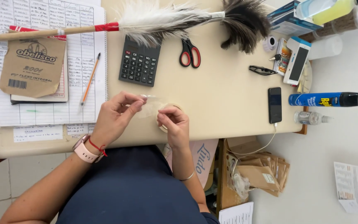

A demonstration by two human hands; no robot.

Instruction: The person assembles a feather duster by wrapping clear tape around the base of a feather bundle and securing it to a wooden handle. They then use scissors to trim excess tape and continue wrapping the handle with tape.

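Here both hands work close together at the near edge of the table point(228, 103), over its middle. The right hand point(174, 120) has its grip closed around a roll of clear tape point(165, 112), thumb and fingers pinched on the top of the ring, which rests against the table just at the near edge. The left hand point(114, 118) has its grip pinched shut on the free end of the tape strip point(148, 105), a filmy clear piece stretched between the two hands; a pink watch point(85, 151) and a red cord sit on that wrist.

Beyond the hands, toward the far edge, lies a black calculator point(140, 62), with red-handled scissors point(190, 54) just beside it on the right. A feather duster point(166, 20) stretches along the far edge, its wooden handle reaching over the ruled ledger point(42, 62) that covers the table's left end. On the ledger sit a brown paper envelope point(32, 66) and a pencil point(90, 79). Toward the right end a black phone point(274, 104) lies flat with a white cable running off the near edge, and dark glasses point(262, 70) lie farther back. At the right edge are a blue spray can point(324, 99) on its side and a small clear bottle point(311, 118).
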